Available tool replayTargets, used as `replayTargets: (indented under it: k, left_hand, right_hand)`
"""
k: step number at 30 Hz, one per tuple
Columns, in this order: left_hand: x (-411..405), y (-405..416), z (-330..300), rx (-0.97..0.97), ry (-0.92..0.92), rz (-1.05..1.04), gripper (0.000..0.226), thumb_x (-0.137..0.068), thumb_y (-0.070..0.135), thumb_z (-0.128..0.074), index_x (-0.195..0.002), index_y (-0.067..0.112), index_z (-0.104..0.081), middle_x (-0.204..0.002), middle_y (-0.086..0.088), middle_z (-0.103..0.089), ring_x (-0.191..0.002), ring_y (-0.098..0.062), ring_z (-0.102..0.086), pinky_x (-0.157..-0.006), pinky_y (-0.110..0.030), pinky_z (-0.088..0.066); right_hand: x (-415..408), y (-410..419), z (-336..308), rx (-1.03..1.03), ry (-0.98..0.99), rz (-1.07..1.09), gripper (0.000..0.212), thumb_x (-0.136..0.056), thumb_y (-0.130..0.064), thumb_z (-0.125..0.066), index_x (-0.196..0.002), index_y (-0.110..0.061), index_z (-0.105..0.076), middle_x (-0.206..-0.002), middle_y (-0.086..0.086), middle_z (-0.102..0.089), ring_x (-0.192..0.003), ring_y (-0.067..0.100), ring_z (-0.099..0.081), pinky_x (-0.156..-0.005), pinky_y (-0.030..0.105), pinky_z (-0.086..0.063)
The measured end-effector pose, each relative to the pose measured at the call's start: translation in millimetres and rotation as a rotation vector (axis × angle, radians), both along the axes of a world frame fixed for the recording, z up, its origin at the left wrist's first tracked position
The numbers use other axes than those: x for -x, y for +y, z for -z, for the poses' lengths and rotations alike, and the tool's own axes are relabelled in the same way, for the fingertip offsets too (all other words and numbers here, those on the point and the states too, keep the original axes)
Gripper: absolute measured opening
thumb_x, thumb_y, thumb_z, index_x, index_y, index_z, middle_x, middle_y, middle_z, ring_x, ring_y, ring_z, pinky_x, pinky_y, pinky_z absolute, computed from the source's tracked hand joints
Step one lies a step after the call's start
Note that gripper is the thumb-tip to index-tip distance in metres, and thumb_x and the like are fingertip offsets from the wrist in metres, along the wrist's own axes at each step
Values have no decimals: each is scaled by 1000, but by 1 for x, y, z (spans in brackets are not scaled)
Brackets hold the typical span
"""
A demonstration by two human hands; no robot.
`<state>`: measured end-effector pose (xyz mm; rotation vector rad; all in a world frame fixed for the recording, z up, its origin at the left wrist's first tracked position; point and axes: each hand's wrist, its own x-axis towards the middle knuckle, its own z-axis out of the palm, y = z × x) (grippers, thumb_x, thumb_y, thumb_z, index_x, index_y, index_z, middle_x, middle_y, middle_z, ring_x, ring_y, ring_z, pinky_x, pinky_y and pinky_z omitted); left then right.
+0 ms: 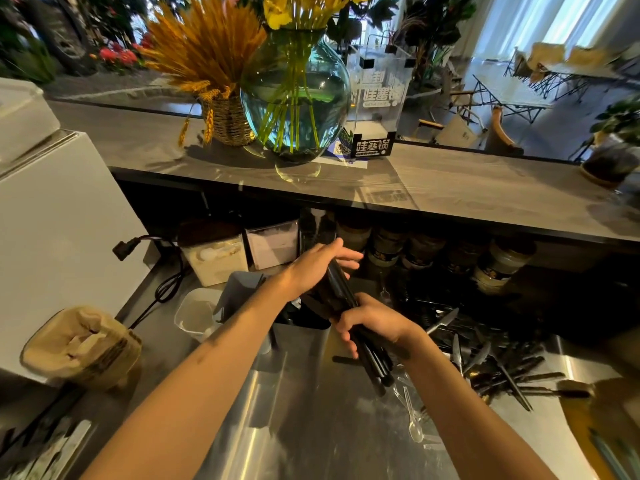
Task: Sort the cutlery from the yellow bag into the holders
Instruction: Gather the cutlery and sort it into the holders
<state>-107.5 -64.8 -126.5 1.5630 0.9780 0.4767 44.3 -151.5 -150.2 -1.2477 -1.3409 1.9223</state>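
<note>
I've got a bundle of black cutlery (349, 317) gathered over the grey holder (301, 336); right hand (375, 323) wraps the handles, left hand (318, 265) steadies the tips, probably squaring them; loose cutlery pile (498, 362) waits on the tabletop (311, 427).

This is the service side of a café or small restaurant. A stainless-steel tabletop (304, 420) lies below a raised grey customer ledge (485, 188) carrying a glass flower vase (294, 95) and a branded acrylic sign (375, 98). Storage jars (498, 261) line the recess underneath, and folding chairs (540, 71) and tables fill the room beyond.
</note>
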Motion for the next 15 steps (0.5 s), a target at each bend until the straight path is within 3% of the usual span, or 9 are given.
replayTargets:
  k: [3,5,7,9,13,15]
  left_hand:
    - [4,1,2,-33,22,-6,52,-96,59,-23,-123,40,-64,-118,8,-72,-122,-18,-59,-114,-47,-35]
    - [4,-1,3,-44,-49,-112,53,-102,57,-22,-130,34,-60,-124,5,-69,-124,-20,-58,-106,-43,-43]
    - [4,-4,4,6,-167,-291,55,-106,51,-20,-136,25,-58,-130,1,-65,-125,-23,-56,-95,-40,-47]
    - [4,-7,9,80,-279,-421,57,-106,52,-19,-134,23,-60,-130,2,-66,-124,-22,-56,-99,-46,-46]
    - [-3,-13,4,144,-476,-435,61,-105,53,-19,-130,17,-61,-132,-7,-65,-121,-23,-62,-105,-48,-45]
    - [-10,-17,-7,79,-483,-404,62,-105,51,-18,-132,14,-60,-131,-7,-66,-120,-20,-62,-104,-47,-45]
  right_hand:
    - [0,1,5,28,9,29,17,-74,-2,-63,-85,10,-59,-61,17,-52,-45,26,-51,-51,30,-50]
    - [0,3,4,32,34,60,21,-76,-3,-63,-91,10,-59,-61,18,-53,-47,26,-53,-52,30,-52]
    - [-1,4,2,-3,45,77,14,-76,-4,-62,-84,7,-60,-63,19,-56,-51,29,-55,-57,31,-53]
    - [-2,4,0,-8,74,96,8,-75,-4,-62,-78,3,-60,-64,20,-57,-53,30,-57,-60,32,-53]
    - [6,3,2,62,121,99,5,-73,-4,-60,-75,0,-60,-61,17,-55,-48,27,-54,-52,31,-50]
    - [14,2,4,122,131,106,3,-72,-3,-60,-76,-3,-60,-60,15,-54,-47,26,-54,-50,30,-50]
